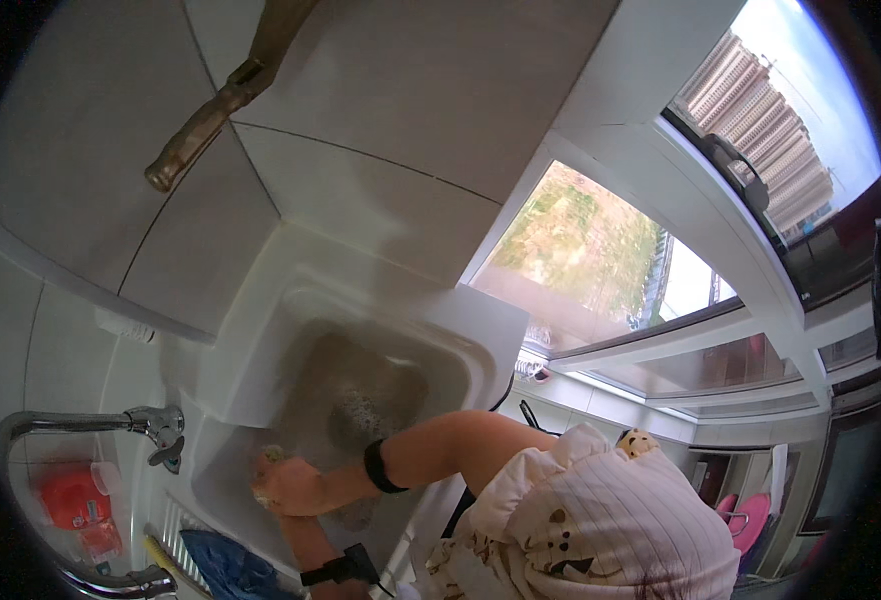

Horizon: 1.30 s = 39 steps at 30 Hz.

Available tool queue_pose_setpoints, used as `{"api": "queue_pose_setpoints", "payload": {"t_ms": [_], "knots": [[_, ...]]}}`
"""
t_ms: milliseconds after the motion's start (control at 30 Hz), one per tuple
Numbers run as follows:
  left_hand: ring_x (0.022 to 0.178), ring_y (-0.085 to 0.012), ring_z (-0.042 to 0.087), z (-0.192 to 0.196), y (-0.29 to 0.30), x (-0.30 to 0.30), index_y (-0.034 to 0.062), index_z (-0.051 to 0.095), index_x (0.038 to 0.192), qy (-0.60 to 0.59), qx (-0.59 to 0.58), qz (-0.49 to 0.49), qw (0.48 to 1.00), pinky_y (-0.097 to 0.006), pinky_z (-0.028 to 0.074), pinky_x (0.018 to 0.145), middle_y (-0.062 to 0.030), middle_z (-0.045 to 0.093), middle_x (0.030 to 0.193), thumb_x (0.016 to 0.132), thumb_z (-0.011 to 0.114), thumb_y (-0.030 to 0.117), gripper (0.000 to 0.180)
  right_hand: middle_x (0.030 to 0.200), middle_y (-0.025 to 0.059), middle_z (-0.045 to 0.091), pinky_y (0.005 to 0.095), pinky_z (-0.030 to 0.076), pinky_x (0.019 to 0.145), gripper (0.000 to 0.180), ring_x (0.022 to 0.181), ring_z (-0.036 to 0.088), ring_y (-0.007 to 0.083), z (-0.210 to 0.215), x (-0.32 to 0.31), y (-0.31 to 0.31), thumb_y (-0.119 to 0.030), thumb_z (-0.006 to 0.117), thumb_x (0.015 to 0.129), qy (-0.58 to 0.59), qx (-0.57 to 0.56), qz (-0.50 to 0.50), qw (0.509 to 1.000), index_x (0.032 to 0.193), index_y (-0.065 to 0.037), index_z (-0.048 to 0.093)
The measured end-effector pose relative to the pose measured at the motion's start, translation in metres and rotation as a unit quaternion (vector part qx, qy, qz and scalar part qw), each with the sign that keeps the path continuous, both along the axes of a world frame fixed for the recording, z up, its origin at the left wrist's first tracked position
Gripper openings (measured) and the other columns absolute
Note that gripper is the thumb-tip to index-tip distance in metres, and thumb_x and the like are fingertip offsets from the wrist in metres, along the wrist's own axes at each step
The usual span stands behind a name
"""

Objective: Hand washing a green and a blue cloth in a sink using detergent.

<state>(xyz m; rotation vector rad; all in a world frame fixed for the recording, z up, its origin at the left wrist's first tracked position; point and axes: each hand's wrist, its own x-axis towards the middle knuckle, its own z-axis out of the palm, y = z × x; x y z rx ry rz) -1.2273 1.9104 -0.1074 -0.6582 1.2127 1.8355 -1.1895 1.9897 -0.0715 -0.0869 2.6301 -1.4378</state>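
A white sink (261, 330) holds murky, soapy water (361, 400). My right hand (296, 487) reaches in from the right, a black band (383, 466) on its wrist. It is curled at the sink's near-left corner, against something small and pale yellow (261, 494) that I cannot identify. My left forearm (311, 545) rises from the lower edge with a black strap (336, 571) on the wrist. It meets the right hand, which covers my left hand, so its fingers are hidden. A white quilted sleeve (581, 520) covers my right upper arm.
A chrome tap (156, 425) juts over the sink's left rim, with a second chrome pipe (111, 580) lower down. A red packet (76, 500), blue cloth (231, 565) and yellow item (159, 552) lie at lower left. A brass pipe (206, 120) crosses the tiled wall. A window (601, 250) is at right.
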Motion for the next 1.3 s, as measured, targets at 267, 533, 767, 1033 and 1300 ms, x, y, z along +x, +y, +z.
{"api": "queue_pose_setpoints", "payload": {"t_ms": [267, 533, 767, 1033, 1300], "knots": [[0.109, -0.0294, 0.042, -0.012, 0.01, 0.012, 0.0014, 0.038, 0.12, 0.204, -0.123, -0.168, 0.957, -0.042, 0.035, 0.091, -0.0125, 0.044, 0.117, 0.087, 0.043, 0.032, 0.045, 0.08, 0.015, 0.057, 0.0376, 0.046, 0.063, 0.02, 0.072, 0.055, 0.0263, -0.074, -0.02, 0.046, -0.022, 0.054, 0.075, -0.011, 0.05, -0.169, 0.984, 0.072, -0.004, 0.061], [0.115, -0.0274, 0.033, 0.007, 0.01, 0.004, 0.0003, 0.024, 0.13, -0.066, -0.081, -0.007, 0.995, -0.038, 0.031, 0.095, -0.0136, 0.023, 0.133, 0.089, 0.039, 0.029, 0.051, 0.097, 0.0162, 0.055, 0.0391, 0.041, 0.08, 0.024, 0.088, 0.052, 0.0281, -0.066, -0.005, 0.113, -0.017, 0.052, 0.076, -0.054, 0.27, -0.509, 0.815, 0.091, 0.0, 0.059], [0.108, -0.0263, 0.04, -0.03, -0.009, 0.01, 0.0013, 0.033, 0.125, -0.091, -0.032, 0.02, 0.995, -0.041, 0.035, 0.09, -0.0135, 0.036, 0.124, 0.086, 0.041, 0.041, 0.056, 0.104, 0.0189, 0.051, 0.0403, 0.043, 0.08, 0.036, 0.093, 0.051, 0.0319, -0.101, -0.018, 0.012, -0.012, 0.053, 0.072, -0.176, -0.03, -0.02, 0.984, 0.108, -0.007, 0.051], [0.109, -0.0242, 0.04, 0.01, -0.021, 0.0, 0.0023, 0.035, 0.123, 0.024, -0.075, -0.091, 0.993, -0.037, 0.036, 0.09, -0.0123, 0.038, 0.124, 0.085, 0.044, 0.04, 0.054, 0.098, 0.0161, 0.05, 0.0409, 0.046, 0.067, 0.029, 0.078, 0.056, 0.0319, 0.024, 0.013, -0.005, -0.022, 0.062, 0.068, 0.032, -0.043, -0.058, 0.997, 0.094, -0.012, 0.055], [0.111, -0.0222, 0.041, 0.048, -0.006, 0.021, 0.0034, 0.038, 0.121, 0.233, -0.247, -0.361, 0.868, -0.033, 0.038, 0.09, -0.0111, 0.039, 0.124, 0.084, 0.046, 0.04, 0.052, 0.092, 0.0164, 0.053, 0.0405, 0.047, 0.063, 0.024, 0.073, 0.058, 0.0302, -0.074, -0.023, -0.035, -0.019, 0.059, 0.068, 0.035, 0.045, -0.191, 0.98, 0.088, -0.006, 0.055]]}}
